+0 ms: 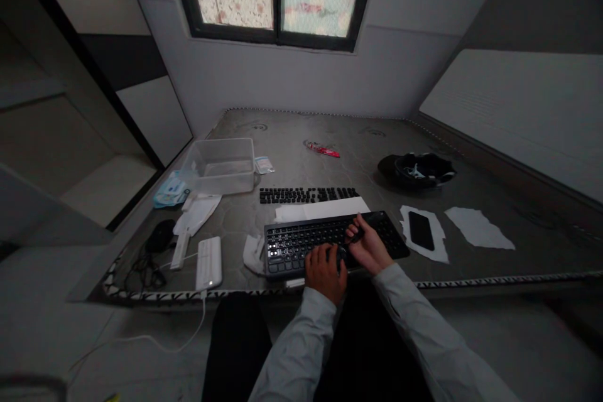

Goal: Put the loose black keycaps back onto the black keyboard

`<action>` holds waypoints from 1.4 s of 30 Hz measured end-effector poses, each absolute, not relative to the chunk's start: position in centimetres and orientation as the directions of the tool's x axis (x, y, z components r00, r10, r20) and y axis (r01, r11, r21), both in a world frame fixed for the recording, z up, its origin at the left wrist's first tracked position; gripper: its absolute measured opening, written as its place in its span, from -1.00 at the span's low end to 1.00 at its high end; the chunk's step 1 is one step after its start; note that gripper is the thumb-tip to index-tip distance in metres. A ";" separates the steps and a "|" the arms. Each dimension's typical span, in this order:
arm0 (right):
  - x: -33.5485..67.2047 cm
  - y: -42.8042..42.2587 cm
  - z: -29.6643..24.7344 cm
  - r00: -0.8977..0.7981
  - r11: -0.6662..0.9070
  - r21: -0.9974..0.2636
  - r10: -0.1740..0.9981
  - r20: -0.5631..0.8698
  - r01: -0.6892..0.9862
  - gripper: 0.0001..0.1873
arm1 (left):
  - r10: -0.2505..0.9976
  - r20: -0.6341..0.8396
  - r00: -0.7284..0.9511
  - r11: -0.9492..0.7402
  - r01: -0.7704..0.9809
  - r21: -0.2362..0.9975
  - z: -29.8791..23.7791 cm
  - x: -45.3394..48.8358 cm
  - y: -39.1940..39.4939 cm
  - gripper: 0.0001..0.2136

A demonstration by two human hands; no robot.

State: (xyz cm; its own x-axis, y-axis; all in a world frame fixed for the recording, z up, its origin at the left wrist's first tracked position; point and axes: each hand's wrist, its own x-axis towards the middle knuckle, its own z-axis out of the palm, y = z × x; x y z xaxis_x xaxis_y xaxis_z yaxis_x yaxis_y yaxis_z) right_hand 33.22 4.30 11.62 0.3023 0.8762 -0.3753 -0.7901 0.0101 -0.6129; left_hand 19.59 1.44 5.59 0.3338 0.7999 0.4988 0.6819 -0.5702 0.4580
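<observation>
A black keyboard lies before me at the front edge of the mattress. Many of its key positions look bare, with pale switch spots showing. My left hand rests on its front middle part, fingers bent over the keys and thumb apart. Just right of it, my right hand hovers over the keyboard with curled fingers closed on something small and dark, too unclear to name. Behind the keyboard, loose black keycaps are laid out in rows, next to a white sheet.
A clear plastic bin stands at the left, near a white power bank with a cable. On the right are a phone on paper, another paper sheet and a black helmet-like thing. A red packet lies farther back.
</observation>
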 end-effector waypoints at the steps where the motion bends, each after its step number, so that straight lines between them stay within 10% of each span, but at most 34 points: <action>1: 33.1 4.5 11.6 0.317 0.017 -0.620 0.870 -0.377 -0.784 -0.66 | 0.800 0.500 0.332 -0.570 0.682 0.458 5.5 19.6 1.5 -0.65; 42: 31.5 4.4 10.7 0.486 0.159 -0.687 0.816 -0.312 -0.709 -0.70 | 0.798 0.508 0.325 -0.571 0.679 0.462 5.8 19.4 1.3 -0.66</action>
